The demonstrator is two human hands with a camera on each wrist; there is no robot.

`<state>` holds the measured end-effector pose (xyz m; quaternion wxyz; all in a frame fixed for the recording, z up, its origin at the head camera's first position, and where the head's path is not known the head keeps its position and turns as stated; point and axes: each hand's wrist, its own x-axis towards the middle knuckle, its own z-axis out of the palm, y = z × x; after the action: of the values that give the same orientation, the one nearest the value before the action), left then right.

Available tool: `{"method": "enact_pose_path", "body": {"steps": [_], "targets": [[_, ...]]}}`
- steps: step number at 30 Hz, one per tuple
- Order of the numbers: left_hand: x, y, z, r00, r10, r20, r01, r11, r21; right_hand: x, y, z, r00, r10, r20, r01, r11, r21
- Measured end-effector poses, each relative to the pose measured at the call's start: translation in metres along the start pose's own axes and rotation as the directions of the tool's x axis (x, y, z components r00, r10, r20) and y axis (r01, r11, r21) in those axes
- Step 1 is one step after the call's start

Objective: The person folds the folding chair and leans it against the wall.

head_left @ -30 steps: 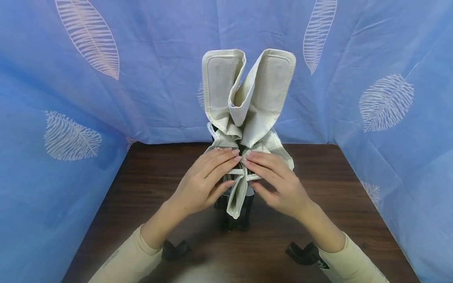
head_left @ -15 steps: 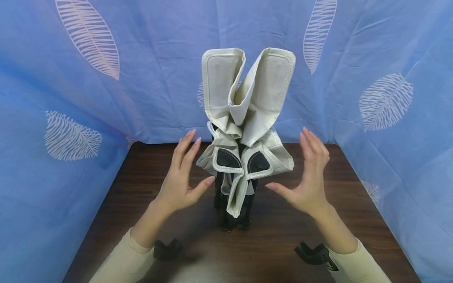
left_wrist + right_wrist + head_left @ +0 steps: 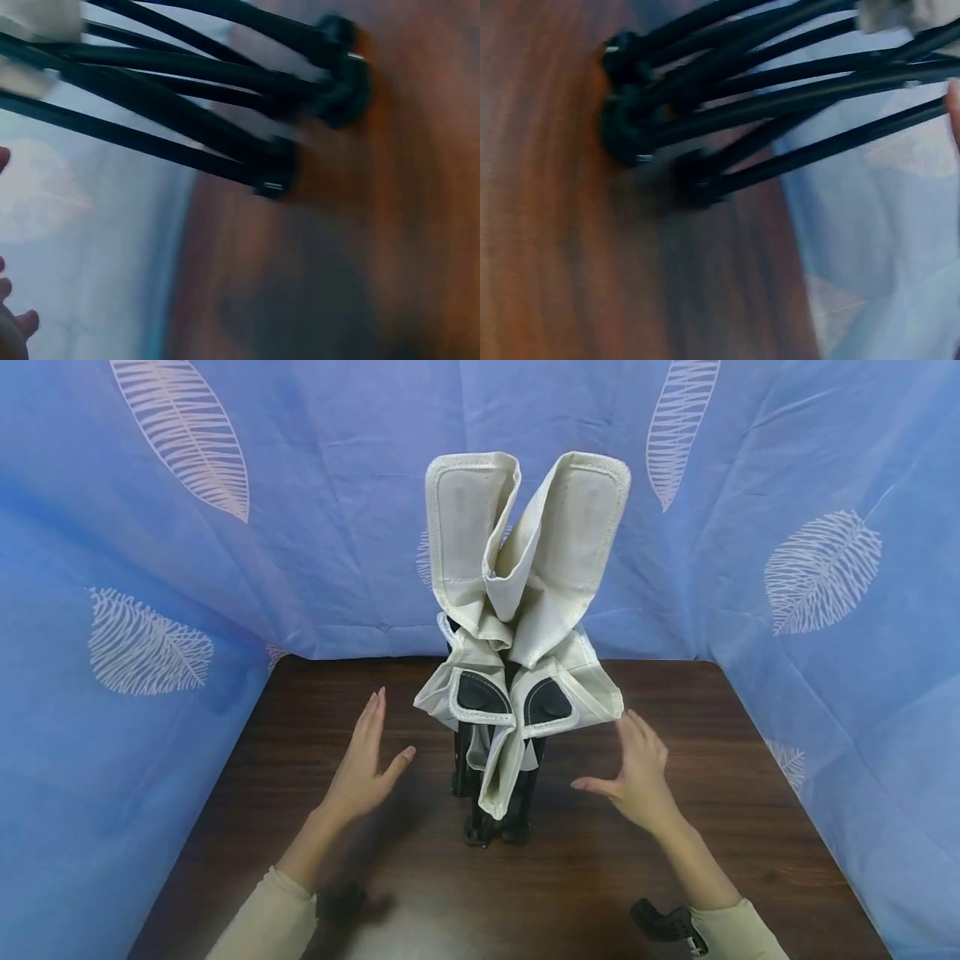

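Observation:
A folded camping chair (image 3: 562, 543) stands upright at the middle of the table, its cream fabric bunched together, with black corner patches on the front flaps. Its black tube legs (image 3: 172, 71) are gathered close and their feet rest on the wood; the right wrist view shows the same legs (image 3: 780, 97). To the left of the chair, my left hand (image 3: 360, 781) hovers with fingers extended and thumb apart, touching nothing. My right hand (image 3: 641, 781) is held likewise on the other side, a little away from the fabric.
The dark wooden table (image 3: 750, 827) lies under the chair. A blue curtain (image 3: 330, 527) with white leaf prints hangs behind and along both sides. Black wrist straps (image 3: 663, 922) sit by the cream sleeves (image 3: 270, 918).
Both hands have come off the front flaps of the chair and drawn apart to either side, then back and lower. The black patches are now uncovered. The chair stays standing.

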<state>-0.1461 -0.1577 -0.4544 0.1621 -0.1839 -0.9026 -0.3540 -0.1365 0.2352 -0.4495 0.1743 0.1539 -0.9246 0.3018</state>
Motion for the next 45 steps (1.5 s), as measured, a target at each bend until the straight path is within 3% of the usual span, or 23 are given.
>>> {"method": "enact_pose_path", "body": {"steps": [3,7,10,13,17,19,22,26,29,35,45], "targets": [[-0.011,-0.009,0.020,0.989,-0.107,0.097,0.106,0.994,0.023,-0.012,0.003,0.020,0.977,0.007,0.212,-0.004,1.000,-0.014],[-0.024,-0.015,0.046,0.969,-0.141,0.204,0.136,0.990,0.037,-0.025,0.002,0.044,0.910,-0.020,0.414,0.008,0.999,0.031],[-0.033,-0.015,0.063,0.940,-0.124,0.319,0.115,0.992,0.045,-0.030,0.000,0.059,0.882,-0.037,0.469,0.026,0.999,0.031],[-0.040,-0.011,0.077,0.896,-0.114,0.428,0.104,0.993,0.047,-0.033,-0.001,0.073,0.869,-0.042,0.493,0.043,0.999,0.010],[-0.049,-0.007,0.095,0.866,-0.092,0.492,0.072,0.996,0.059,-0.035,-0.003,0.088,0.854,-0.035,0.518,0.042,0.999,-0.003],[-0.053,-0.006,0.103,0.868,-0.073,0.490,0.045,0.997,0.070,-0.037,-0.003,0.095,0.853,-0.025,0.522,0.031,1.000,-0.003],[-0.058,-0.005,0.113,0.889,-0.046,0.455,0.007,0.996,0.086,-0.039,-0.002,0.104,0.859,-0.009,0.513,0.016,1.000,-0.008],[-0.061,-0.003,0.120,0.912,-0.060,0.407,0.023,0.995,0.096,-0.041,-0.001,0.111,0.874,-0.001,0.487,0.018,0.999,-0.031],[-0.061,-0.001,0.121,0.913,-0.088,0.397,0.053,0.994,0.098,-0.042,-0.001,0.112,0.885,-0.013,0.466,0.037,0.998,-0.042],[-0.060,0.000,0.122,0.915,-0.105,0.389,0.075,0.993,0.093,-0.042,0.001,0.116,0.886,-0.012,0.464,0.041,0.998,-0.052],[-0.054,-0.002,0.127,0.934,-0.101,0.342,0.089,0.995,0.051,-0.043,-0.004,0.120,0.930,0.000,0.369,0.024,0.998,-0.061]]}}
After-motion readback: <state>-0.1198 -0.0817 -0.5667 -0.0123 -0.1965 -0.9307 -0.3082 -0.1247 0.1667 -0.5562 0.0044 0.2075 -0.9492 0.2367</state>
